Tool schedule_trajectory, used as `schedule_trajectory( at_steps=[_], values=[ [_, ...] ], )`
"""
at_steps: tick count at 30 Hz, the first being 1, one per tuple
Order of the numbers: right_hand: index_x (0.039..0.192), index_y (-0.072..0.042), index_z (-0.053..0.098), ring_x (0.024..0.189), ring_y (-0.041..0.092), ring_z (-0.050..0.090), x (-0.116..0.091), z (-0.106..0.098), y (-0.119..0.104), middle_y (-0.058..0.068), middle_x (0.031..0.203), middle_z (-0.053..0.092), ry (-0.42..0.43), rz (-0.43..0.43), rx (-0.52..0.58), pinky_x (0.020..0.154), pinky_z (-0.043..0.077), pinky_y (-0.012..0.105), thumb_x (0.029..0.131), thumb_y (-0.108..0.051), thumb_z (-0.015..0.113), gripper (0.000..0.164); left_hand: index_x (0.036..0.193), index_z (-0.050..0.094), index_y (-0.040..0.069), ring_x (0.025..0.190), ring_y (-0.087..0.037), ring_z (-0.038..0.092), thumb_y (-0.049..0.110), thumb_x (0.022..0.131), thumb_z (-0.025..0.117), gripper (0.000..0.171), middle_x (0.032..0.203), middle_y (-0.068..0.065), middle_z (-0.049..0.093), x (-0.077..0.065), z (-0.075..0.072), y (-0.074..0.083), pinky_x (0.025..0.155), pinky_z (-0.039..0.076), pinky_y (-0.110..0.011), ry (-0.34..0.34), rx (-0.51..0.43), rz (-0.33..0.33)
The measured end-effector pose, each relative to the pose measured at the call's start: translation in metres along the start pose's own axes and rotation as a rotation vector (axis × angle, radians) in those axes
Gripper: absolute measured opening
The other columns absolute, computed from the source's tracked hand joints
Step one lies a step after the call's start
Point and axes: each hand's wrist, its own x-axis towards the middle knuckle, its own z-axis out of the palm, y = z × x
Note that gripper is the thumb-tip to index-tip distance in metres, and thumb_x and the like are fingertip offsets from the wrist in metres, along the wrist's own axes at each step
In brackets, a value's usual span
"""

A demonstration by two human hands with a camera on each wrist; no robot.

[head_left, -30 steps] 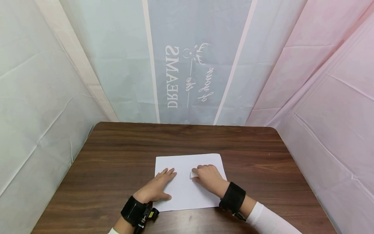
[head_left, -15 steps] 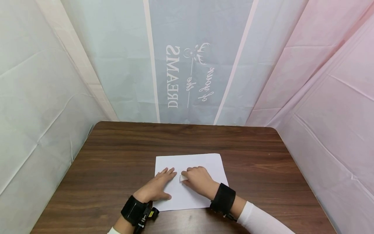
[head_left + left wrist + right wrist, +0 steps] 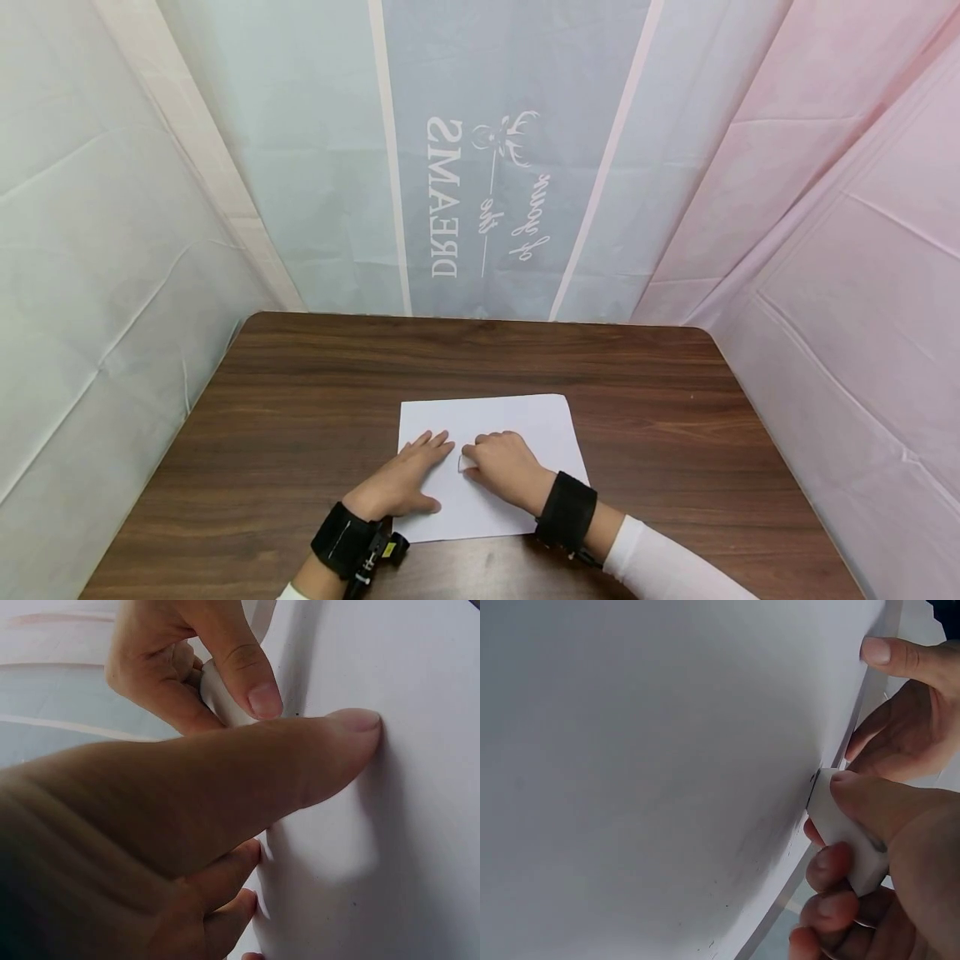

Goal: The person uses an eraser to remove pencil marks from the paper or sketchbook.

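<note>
A sheet of white paper (image 3: 487,415) lies on the table. My left hand (image 3: 402,482) rests on its left part with the fingers spread and nearly straight. My right hand (image 3: 512,471) pinches a white eraser (image 3: 834,817) between thumb and curled fingers, its end down against the paper. One edge of the eraser is smudged dark. In the right wrist view, small dark crumbs (image 3: 727,906) and a faint grey smear lie on the sheet close to it. The left thumb (image 3: 300,761) partly covers the right hand in the left wrist view.
The dark wood-grain table (image 3: 300,375) extends around the sheet on all sides. A pale blue printed curtain (image 3: 337,167) hangs behind it, with white cloth (image 3: 112,292) on the left and pinkish cloth (image 3: 840,275) on the right.
My right hand has moved left across the paper with the eraser, toward the left hand, then slightly nearer to me. My left hand has stayed in place.
</note>
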Motion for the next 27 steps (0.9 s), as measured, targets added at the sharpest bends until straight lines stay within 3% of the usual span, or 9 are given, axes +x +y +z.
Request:
schedule_trajectory(
  at_steps=[8,27],
  values=[
    [0.096,-0.021,0.078,0.062,0.010,0.063,0.0014,-0.0012,0.0002,-0.004,0.075,0.069,-0.029,-0.010,-0.044,0.051,0.045,0.023,0.088,-0.039,0.077,0.020,0.148,0.048,0.002,0.154,-0.042,0.027,0.012,0.075,0.088,0.084,0.162,-0.018,0.037,-0.0001,-0.0001,0.0003,0.123,0.025,-0.061,0.002,0.002,0.000],
    [0.090,-0.020,0.077,0.058,0.011,0.060,-0.0028,-0.0061,0.0058,-0.004,0.069,0.066,-0.003,-0.025,-0.074,0.046,0.039,0.023,0.087,-0.039,0.078,0.019,0.148,0.049,0.002,0.154,-0.041,0.027,0.011,0.075,0.088,0.084,0.162,-0.018,0.037,0.0000,-0.0054,0.0045,0.123,0.026,-0.061,-0.012,-0.014,-0.015]
  ],
)
